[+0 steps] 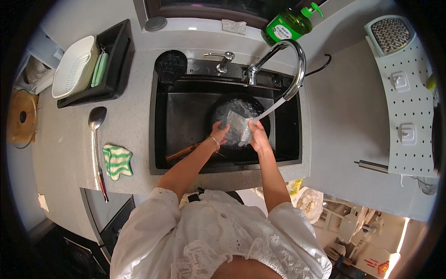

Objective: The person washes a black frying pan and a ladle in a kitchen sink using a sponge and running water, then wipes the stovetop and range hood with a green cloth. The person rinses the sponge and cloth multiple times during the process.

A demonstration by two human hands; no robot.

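Note:
A black wok [263,104] lies in the right part of the dark sink [184,115], its wooden handle [183,152] pointing to the lower left. Sudsy water covers the wok's inside. My right hand [258,136] grips a silvery-grey scouring cloth [237,125] by its right edge, over the wok. From the curved chrome faucet [299,66], a stream of water [271,110] runs down onto the cloth beside my right fingers. My left hand [219,134] is at the cloth's left side with fingers apart; whether it touches the cloth is unclear.
Left of the sink lie a metal spatula [94,132] and a green-striped cloth [117,162]. A black rack [118,59] holds a white colander [75,69]. Green dish soap [287,26] and a grey pad [233,27] stand behind the sink. A pegboard [411,108] is on the right.

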